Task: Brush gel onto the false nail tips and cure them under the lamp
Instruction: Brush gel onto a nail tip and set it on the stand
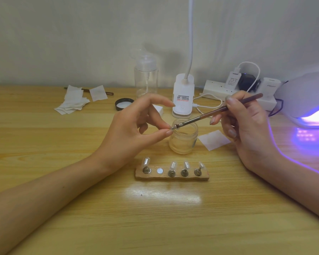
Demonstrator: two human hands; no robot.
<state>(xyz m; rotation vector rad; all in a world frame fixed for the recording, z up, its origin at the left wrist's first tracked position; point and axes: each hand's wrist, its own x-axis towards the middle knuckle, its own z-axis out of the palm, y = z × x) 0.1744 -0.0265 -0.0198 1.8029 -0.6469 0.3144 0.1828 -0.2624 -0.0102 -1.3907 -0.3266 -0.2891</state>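
Two grips: the left hand has a narrow grip, thumb and fingertip pinching what seems a small clear false nail tip; the right hand holds a slim brown-handled metal-necked brush like a pen.
Contact: the bristles touch the pinched tip, just above the open clear glass gel jar.
Holder: a flat wooden strip lies on the pale wooden tabletop, nearer the person. It carries four clear tips on metal stands, and its second spot from the left is bare.
Lamp: the white domed curing lamp at the right glows violet; its inside is hidden.
Progress: probably one tip is mid-coating. Whether the four are coated cannot be told. Curing this tip is left.
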